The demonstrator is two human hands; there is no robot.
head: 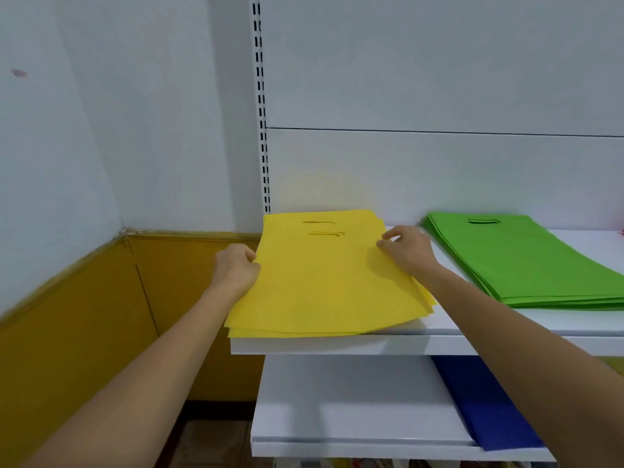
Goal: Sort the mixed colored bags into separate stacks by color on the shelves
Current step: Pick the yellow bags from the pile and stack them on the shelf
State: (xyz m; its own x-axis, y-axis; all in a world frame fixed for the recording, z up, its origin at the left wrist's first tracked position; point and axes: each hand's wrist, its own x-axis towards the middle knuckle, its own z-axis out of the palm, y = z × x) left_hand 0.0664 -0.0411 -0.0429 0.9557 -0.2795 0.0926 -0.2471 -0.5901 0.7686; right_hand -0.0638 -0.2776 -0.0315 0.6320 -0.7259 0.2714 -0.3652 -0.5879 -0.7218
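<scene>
left hand (236,266), right hand (410,249) gripping yellow bags (324,285), handles toward wall (439,170)

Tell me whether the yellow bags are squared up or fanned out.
Fanned out: the yellow bags lie flat but offset; two handle slots and stepped edges show.

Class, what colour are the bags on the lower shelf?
Dark blue. The blue bags show best in the head view.
</scene>
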